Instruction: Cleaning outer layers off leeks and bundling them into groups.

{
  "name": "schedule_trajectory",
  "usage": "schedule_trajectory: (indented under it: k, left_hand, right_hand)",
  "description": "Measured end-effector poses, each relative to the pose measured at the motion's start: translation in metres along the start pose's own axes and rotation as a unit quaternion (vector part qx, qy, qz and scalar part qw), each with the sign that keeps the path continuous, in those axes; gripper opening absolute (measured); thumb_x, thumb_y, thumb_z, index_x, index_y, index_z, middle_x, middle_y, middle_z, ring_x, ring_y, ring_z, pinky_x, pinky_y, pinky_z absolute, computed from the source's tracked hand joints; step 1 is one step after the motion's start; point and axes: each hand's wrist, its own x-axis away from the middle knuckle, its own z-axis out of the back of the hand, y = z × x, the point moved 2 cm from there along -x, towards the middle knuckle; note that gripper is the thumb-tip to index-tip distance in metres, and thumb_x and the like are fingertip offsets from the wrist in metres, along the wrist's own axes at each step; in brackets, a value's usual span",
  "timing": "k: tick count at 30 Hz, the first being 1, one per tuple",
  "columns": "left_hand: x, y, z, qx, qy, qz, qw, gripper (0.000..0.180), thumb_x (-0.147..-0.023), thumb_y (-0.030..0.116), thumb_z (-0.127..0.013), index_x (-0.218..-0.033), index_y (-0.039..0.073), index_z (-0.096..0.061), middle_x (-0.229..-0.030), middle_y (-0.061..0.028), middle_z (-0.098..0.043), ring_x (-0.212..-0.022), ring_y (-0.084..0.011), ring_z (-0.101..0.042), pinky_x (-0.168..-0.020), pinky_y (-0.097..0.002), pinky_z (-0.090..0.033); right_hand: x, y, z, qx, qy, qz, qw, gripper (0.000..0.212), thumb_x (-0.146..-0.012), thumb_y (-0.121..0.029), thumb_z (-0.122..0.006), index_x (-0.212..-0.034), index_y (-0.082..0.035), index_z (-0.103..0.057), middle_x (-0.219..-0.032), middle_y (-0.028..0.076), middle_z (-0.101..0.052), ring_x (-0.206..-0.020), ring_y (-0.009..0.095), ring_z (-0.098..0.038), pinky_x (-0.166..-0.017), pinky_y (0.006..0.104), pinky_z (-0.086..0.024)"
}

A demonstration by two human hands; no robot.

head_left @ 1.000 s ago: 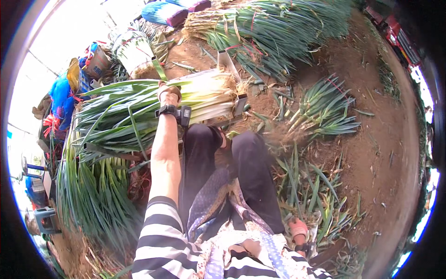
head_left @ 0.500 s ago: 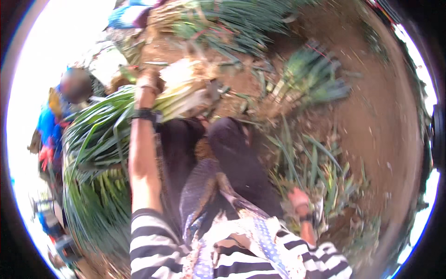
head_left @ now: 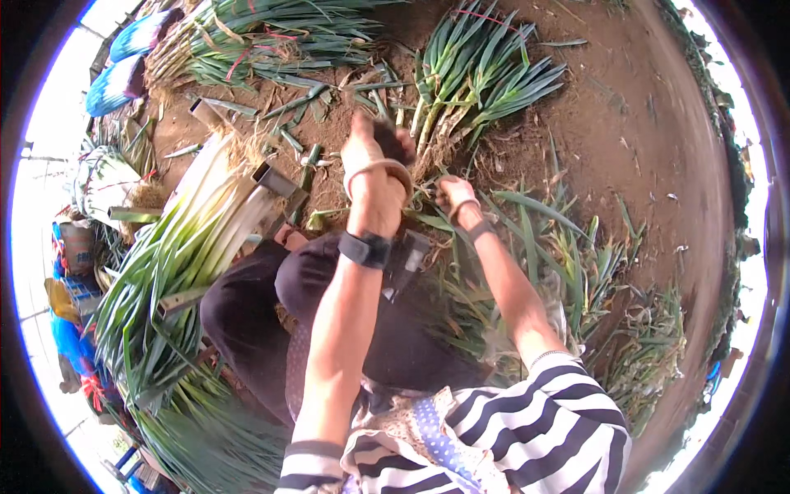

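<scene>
In front of my knees, my left hand [head_left: 377, 152] reaches out to the root ends of a green onion bunch [head_left: 465, 90]. Its fingers are smeared and partly dark, so their grip is unclear. My right hand [head_left: 457, 196] is closed just below those roots. Whatever is in it is hidden; thin green stalks lie beside it. The bunch lies on the soil with a red tie across its leaves. On my left, long green onions [head_left: 185, 210] with thick white stalks rest in a metal frame [head_left: 280, 183], roots pointing away from me.
A big pile of tied green onions [head_left: 263, 41] lies at the far left beside blue bundles [head_left: 123, 82]. More green onions [head_left: 210, 432] lie near left. Stripped leaves [head_left: 568, 255] heap up on my right. Brown soil [head_left: 613, 123] stretches along the far right.
My left hand has left the white-stalked onions and swung right to the bunch's roots. My right hand has moved forward from the leaf heap. The view has shifted, and the metal frame now shows.
</scene>
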Motion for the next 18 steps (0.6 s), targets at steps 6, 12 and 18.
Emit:
schedule_trajectory:
  k: [6, 12, 18]
  left_hand:
    - [-0.019, -0.009, -0.029, -0.017, -0.024, -0.045, 0.999, 0.027, -0.088, 0.033, -0.054, -0.078, 0.008, -0.053, -0.063, -0.0064, -0.055, -0.051, -0.0185, -0.052, -0.048, -0.03, -0.044]
    - [-0.029, 0.0, -0.012, -0.006, 0.043, 0.039, 0.998, 0.029, -0.088, 0.035, -0.052, -0.08, 0.008, -0.052, -0.062, -0.0059, -0.053, -0.052, -0.0182, -0.05, -0.048, -0.0286, -0.042]
    - [-0.029, -0.007, -0.017, -0.029, 0.016, 0.073, 0.997, 0.028, -0.088, 0.037, -0.052, -0.083, 0.01, -0.054, -0.063, -0.0055, -0.053, -0.053, -0.0173, -0.051, -0.047, -0.0282, -0.042]
  right_hand:
    - [-0.154, -0.002, 0.007, 0.263, 0.137, 0.095, 0.95, 0.039, -0.075, -0.026, -0.054, -0.106, -0.003, -0.054, -0.088, 0.025, -0.06, -0.087, 0.038, -0.058, -0.073, 0.0445, -0.046]
    - [-0.17, -0.02, -0.061, 0.461, 0.201, 0.04, 0.863, 0.033, -0.084, -0.024, -0.047, -0.112, -0.007, -0.045, -0.11, 0.018, -0.055, -0.094, 0.037, -0.057, -0.073, 0.0449, -0.048]
    - [-0.206, 0.008, -0.042, 0.013, 0.045, -0.009, 0.999, 0.026, -0.073, -0.02, -0.063, -0.077, 0.006, -0.06, -0.061, 0.013, -0.057, -0.057, 0.027, -0.057, -0.054, 0.0355, -0.043]
